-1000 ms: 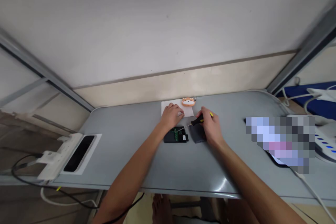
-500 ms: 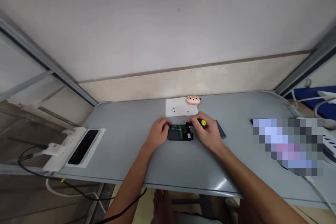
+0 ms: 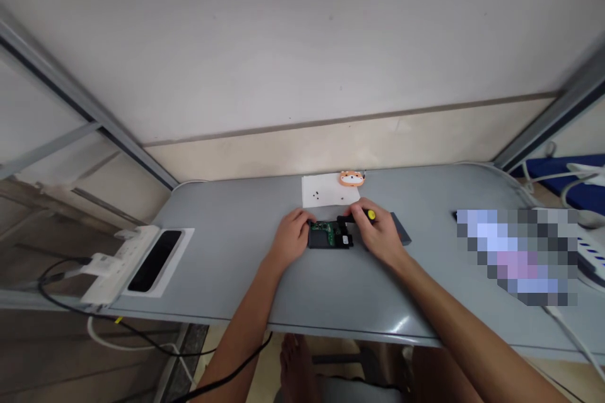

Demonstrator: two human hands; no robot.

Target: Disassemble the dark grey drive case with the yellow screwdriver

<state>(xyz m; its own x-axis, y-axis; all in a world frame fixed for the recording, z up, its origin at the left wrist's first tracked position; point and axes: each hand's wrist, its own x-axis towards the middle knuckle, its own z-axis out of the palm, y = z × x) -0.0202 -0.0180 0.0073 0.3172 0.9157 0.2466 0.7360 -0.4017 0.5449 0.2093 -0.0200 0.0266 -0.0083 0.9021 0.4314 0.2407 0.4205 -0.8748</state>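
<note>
A small black electronic device (image 3: pixel 319 238) with its green circuit board (image 3: pixel 329 229) exposed lies flat on the grey table. My left hand (image 3: pixel 292 234) grips its left end, fingers closed on the casing edge. In my right hand (image 3: pixel 377 231) is a screwdriver (image 3: pixel 372 215) with a black handle and a yellow end cap. It leans over the device's upper right side; its tip is too small to make out. Partly behind my right hand lies a dark grey flat piece (image 3: pixel 399 230). Several tiny dark screws (image 3: pixel 316 195) rest on white paper (image 3: pixel 326 201) beyond the device.
An orange-and-white animal-face case (image 3: pixel 352 179) sits on the paper's far right corner. To the left are a phone (image 3: pixel 155 261) on a white box and a white power strip (image 3: pixel 120 264) with cables. A blurred-out object (image 3: pixel 513 258) lies at the right.
The view has shifted slightly, so everything on the table appears a little farther right. Both hands keep their hold on the device and the screwdriver.
</note>
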